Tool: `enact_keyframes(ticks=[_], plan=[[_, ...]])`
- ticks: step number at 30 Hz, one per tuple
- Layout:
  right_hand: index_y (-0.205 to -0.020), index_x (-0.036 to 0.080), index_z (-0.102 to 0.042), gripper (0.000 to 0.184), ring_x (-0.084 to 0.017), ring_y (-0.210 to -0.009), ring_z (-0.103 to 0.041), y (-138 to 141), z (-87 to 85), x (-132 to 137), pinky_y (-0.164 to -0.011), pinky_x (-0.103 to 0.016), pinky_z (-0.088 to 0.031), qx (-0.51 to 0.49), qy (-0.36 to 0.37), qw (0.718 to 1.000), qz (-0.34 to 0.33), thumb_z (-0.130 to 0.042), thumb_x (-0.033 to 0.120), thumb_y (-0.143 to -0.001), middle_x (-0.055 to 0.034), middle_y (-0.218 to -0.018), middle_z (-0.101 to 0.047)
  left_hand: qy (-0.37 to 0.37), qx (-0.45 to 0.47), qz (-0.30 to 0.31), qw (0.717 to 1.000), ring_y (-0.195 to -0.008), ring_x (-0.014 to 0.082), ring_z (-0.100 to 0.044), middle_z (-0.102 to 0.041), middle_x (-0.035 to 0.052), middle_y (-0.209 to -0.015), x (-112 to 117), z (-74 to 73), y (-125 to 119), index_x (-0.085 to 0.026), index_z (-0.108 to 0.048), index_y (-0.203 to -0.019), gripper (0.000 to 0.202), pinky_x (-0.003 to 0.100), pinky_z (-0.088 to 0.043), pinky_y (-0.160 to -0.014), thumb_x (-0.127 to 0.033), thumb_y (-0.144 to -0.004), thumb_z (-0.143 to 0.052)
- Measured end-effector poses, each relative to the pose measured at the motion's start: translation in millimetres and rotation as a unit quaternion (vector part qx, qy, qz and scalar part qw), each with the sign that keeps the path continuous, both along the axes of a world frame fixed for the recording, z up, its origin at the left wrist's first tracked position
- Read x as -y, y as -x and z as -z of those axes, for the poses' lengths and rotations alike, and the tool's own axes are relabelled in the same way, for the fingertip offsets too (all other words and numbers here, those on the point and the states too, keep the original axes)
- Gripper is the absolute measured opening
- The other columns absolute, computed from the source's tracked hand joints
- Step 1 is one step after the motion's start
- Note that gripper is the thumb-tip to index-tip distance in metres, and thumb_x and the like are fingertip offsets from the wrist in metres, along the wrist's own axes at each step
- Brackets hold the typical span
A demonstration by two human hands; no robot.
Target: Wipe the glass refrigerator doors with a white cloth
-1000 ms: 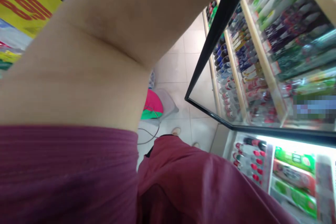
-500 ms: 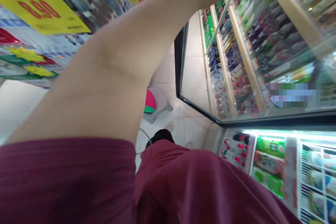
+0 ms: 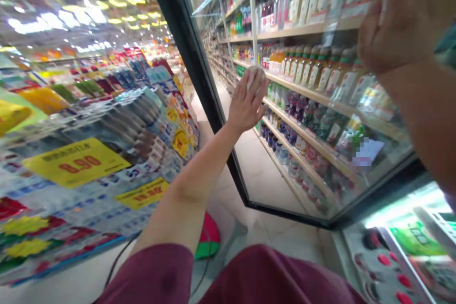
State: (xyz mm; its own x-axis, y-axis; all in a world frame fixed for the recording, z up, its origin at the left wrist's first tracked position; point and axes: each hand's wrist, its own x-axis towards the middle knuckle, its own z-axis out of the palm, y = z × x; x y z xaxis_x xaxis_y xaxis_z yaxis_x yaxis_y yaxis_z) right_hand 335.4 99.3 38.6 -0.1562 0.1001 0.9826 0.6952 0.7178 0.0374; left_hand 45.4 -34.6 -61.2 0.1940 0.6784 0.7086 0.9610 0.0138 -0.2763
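Observation:
My left hand (image 3: 247, 99) reaches forward to the glass door (image 3: 285, 161) of a drinks cooler. Its fingers are bent over a pale, bunched thing (image 3: 255, 75) that looks like a cloth, pressed at the pane. My right hand (image 3: 406, 19) is raised at the upper right, close in front of the same door; it is blurred and partly cut off by the frame's edge, so its grip is unclear. The door stands swung out, with a black frame (image 3: 199, 52). Through the glass, shelves of bottles (image 3: 320, 69) show in several rows.
At left stands a stack of packaged goods (image 3: 142, 104) with a yellow price sign (image 3: 78, 161). A pink and green round thing (image 3: 208, 237) lies low near my knees, beside a grey stool-like shape. The lit cooler interior (image 3: 420, 247) with bottles is at lower right.
My view has tilted up from the floor. The left hand, cut off at the top before, now shows lower against the glass. My right hand and forearm have come into view.

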Motion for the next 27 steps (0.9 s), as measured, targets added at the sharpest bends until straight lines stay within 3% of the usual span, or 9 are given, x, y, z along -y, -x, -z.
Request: enact_keyframes(ticks=[2,5,9,12,14,18,20,24,27], plan=[[-0.134,0.012,-0.064,0.066,-0.033,-0.155,-0.022,-9.0,-6.8,-2.8,-0.125,-0.048,-0.015,0.081,-0.027,0.996,0.025,-0.016,0.044,-0.102,0.0014,-0.165,-0.026,0.001,-0.026,0.033,0.999,-0.156,0.0211,0.009,-0.021,0.0014,-0.170,0.6,-1.3,18.0,-0.022,-0.033,-0.160,0.052,0.049,-0.006,-0.132,-0.034,-0.110,-0.033],[-0.157,0.010,-0.038,0.060,-0.030,-0.156,-0.020,-7.0,-4.5,-9.1,-0.124,-0.060,-0.018,0.087,-0.022,0.995,0.049,-0.027,0.033,-0.102,-0.0078,-0.165,-0.028,-0.091,-0.013,0.013,0.996,-0.156,0.0188,0.011,-0.018,0.0000,-0.170,1.0,-12.7,44.0,-0.021,-0.032,-0.161,0.053,0.051,-0.007,-0.132,-0.023,-0.108,-0.030],[-0.155,0.010,-0.041,0.057,-0.028,-0.157,-0.022,4.6,2.3,-19.3,-0.124,-0.063,-0.017,0.068,-0.037,0.997,0.027,-0.038,0.026,-0.100,-0.0126,-0.164,-0.033,-0.142,-0.015,0.054,0.988,-0.156,0.0249,0.015,-0.010,0.0116,-0.171,-4.0,-11.1,42.9,-0.008,-0.033,-0.158,0.054,0.056,-0.009,-0.130,-0.023,-0.106,-0.034],[-0.153,0.013,-0.045,0.056,-0.026,-0.156,-0.024,8.4,3.6,-20.3,-0.125,-0.061,-0.017,0.052,-0.050,0.997,0.024,-0.040,0.024,-0.098,-0.0116,-0.163,-0.038,-0.104,-0.072,0.113,0.986,-0.157,0.0222,0.000,-0.033,0.0046,-0.165,-9.3,-3.5,29.7,-0.021,-0.047,-0.153,0.048,0.048,-0.018,-0.131,-0.022,-0.106,-0.037],[-0.154,0.017,-0.044,0.059,-0.028,-0.156,-0.025,8.7,3.9,-17.2,-0.126,-0.061,-0.019,0.047,-0.043,0.998,0.027,-0.043,0.024,-0.095,-0.0089,-0.163,-0.039,-0.086,-0.097,0.135,0.982,-0.157,0.0197,-0.009,-0.042,-0.0013,-0.161,-12.7,-8.3,28.3,-0.028,-0.049,-0.152,0.050,0.045,-0.020,-0.131,-0.015,-0.105,-0.035],[-0.156,0.024,-0.041,0.063,-0.028,-0.156,-0.026,8.5,4.7,-10.1,-0.126,-0.061,-0.022,0.047,-0.027,0.998,0.033,-0.042,0.024,-0.094,-0.0045,-0.164,-0.038,-0.189,-0.030,0.105,0.976,-0.158,0.0253,-0.003,-0.028,0.0076,-0.167,-17.2,-29.7,35.9,-0.019,-0.036,-0.160,0.056,0.052,-0.018,-0.130,-0.013,-0.105,-0.033],[-0.156,0.024,-0.041,0.063,-0.028,-0.156,-0.027,8.8,5.0,-8.6,-0.126,-0.060,-0.022,0.046,-0.029,0.998,0.040,-0.042,0.024,-0.093,-0.0041,-0.164,-0.038,-0.227,-0.007,0.093,0.969,-0.157,0.0291,0.001,-0.021,0.0140,-0.168,-16.8,-29.2,34.8,-0.014,-0.029,-0.162,0.057,0.057,-0.018,-0.129,-0.017,-0.106,-0.036],[-0.154,0.021,-0.044,0.062,-0.026,-0.155,-0.029,9.1,5.3,-8.5,-0.126,-0.058,-0.025,0.046,-0.039,0.996,0.060,-0.042,0.025,-0.093,-0.0052,-0.163,-0.040,-0.147,-0.096,0.132,0.976,-0.156,0.0297,-0.011,-0.038,0.0094,-0.162,-8.6,-10.7,31.9,-0.025,-0.031,-0.162,0.060,0.055,-0.025,-0.127,-0.019,-0.105,-0.045],[-0.152,0.019,-0.047,0.060,-0.026,-0.155,-0.030,8.3,5.7,-8.2,-0.125,-0.056,-0.027,0.048,-0.048,0.995,0.071,-0.042,0.025,-0.092,-0.0060,-0.162,-0.041,-0.131,-0.105,0.127,0.978,-0.156,0.0281,-0.016,-0.041,0.0076,-0.161,-1.1,-18.6,43.2,-0.029,-0.029,-0.163,0.060,0.054,-0.025,-0.127,-0.016,-0.105,-0.041]])
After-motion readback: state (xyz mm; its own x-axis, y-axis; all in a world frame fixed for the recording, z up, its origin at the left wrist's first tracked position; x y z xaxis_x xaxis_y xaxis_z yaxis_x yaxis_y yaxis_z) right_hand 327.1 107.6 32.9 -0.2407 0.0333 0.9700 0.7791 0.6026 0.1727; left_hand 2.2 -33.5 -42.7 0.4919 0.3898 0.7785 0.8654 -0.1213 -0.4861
